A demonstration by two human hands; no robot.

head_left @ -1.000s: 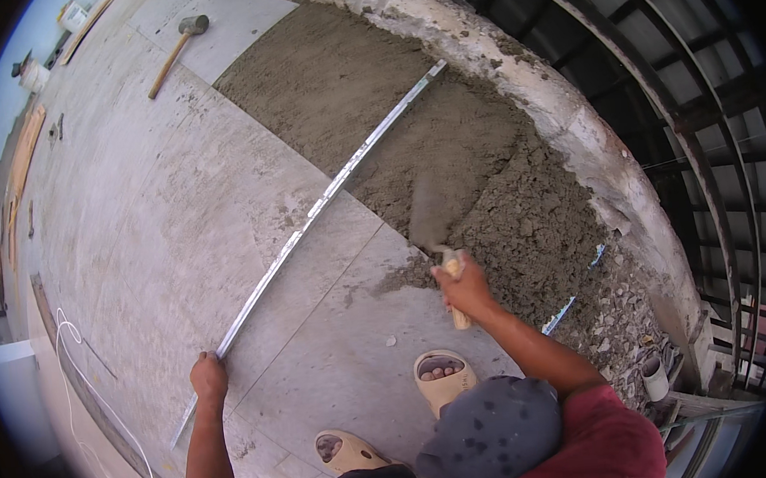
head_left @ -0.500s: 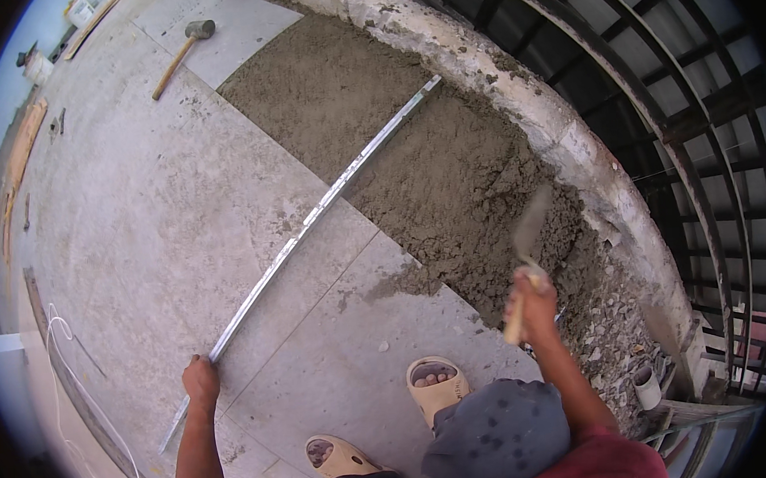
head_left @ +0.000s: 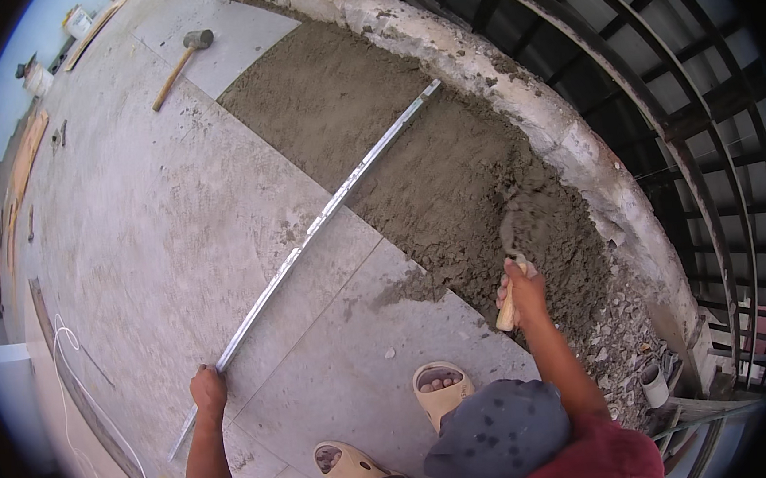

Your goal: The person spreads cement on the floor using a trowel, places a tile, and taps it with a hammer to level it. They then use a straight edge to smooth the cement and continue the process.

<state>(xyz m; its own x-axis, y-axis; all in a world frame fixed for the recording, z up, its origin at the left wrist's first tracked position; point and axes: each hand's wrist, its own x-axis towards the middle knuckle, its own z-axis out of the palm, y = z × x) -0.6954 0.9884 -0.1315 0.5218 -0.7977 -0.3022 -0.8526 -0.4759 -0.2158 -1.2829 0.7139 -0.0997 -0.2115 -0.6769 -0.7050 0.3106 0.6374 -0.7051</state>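
My left hand (head_left: 208, 390) is closed around the near part of a long, silvery metal straightedge (head_left: 305, 243). The bar runs over the grey tiles, and its far part lies on a bed of wet mortar (head_left: 329, 96). In my right hand (head_left: 526, 293) is a trowel (head_left: 506, 309), gripped by its pale wooden handle. Its blade, smeared by motion and coloured like the mortar, is at the rough, heaped right part of the bed. Left of the bar, the mortar looks smoother.
A broken concrete ledge (head_left: 562, 138) borders the bed, with dark metal framework (head_left: 639, 88) beyond. A wooden-handled mallet (head_left: 184, 65) lies on the large tiles (head_left: 187, 226). Rubble (head_left: 616, 329) and a short white pipe (head_left: 654, 387) are at the right. A white cable (head_left: 82, 375) curls at left.
My right hand has shifted slightly left with the trowel, and the blade has swept left and down over the heaped mortar. My left hand still holds the straightedge, which lies nearly as before.
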